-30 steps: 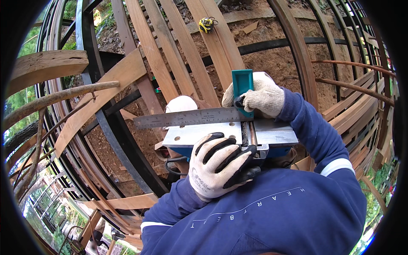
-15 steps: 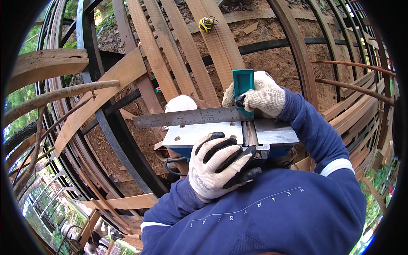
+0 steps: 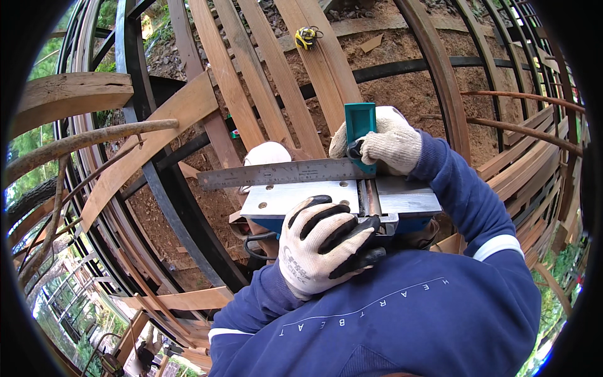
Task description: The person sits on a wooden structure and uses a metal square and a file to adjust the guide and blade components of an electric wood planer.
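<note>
Square [image 3: 301, 170] — right fingers [image 3: 382, 147] clasping teal handle [image 3: 360, 119]; left hand [image 3: 319, 248] arched palm-down over planer [image 3: 295, 196] — grip unclear.

Soft, even daylight fills the scene, making the pale metal plate [image 3: 294, 193] look bright and the ruler [image 3: 270, 174] a duller grey, its finest markings too small to resolve. Foliage [image 3: 41, 141] at the left rim pales toward white, and detail smears at the lower left. The fisheye lens bows the timber boards [image 3: 524, 158] at the right, blackens the corners and leaves blue fringing low on the right, while the centre is sharp.
</note>
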`<state>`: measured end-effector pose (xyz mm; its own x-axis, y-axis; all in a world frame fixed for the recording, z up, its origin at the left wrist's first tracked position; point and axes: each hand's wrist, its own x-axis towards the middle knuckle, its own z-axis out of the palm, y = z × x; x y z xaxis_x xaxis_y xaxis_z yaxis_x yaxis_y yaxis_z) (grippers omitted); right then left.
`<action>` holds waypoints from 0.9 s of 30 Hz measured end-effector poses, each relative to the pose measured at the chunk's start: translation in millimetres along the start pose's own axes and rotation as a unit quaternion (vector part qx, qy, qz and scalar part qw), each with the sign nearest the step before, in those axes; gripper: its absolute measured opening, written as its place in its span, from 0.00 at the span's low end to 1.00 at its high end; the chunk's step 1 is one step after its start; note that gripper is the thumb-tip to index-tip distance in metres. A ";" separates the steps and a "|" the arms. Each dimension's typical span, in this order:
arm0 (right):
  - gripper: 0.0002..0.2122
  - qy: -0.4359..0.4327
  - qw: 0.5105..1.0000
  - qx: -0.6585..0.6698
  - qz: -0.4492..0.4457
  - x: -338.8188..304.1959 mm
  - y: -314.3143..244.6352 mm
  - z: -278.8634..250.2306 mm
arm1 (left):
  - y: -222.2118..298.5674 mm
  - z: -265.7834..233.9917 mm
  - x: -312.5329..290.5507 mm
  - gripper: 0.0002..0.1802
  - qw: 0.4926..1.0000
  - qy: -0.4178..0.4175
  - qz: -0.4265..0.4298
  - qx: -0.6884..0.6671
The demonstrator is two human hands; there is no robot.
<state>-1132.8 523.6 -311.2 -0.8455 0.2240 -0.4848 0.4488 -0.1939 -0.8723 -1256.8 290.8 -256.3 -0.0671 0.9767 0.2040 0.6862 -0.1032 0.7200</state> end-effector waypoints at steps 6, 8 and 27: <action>0.14 -0.007 1.000 -0.006 -0.007 0.0 -8.6 0.6 | 0.2 -0.3 0.7 0.27 1.000 0.006 0.000 -0.001; 0.14 -0.006 1.000 -0.011 -0.003 0.9 -8.1 0.3 | 0.8 -1.0 1.7 0.27 1.000 0.006 -0.003 -0.002; 0.15 -0.001 0.999 -0.043 -0.021 9.1 7.3 -0.1 | -1.8 8.3 1.9 0.27 0.994 0.103 0.023 0.013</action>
<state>-1137.2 524.3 -322.0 -0.8645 0.2289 -0.4475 0.4362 -0.1009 -0.8942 -1252.1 294.4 -262.7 -0.1801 0.9119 0.3688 0.7105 -0.1387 0.6899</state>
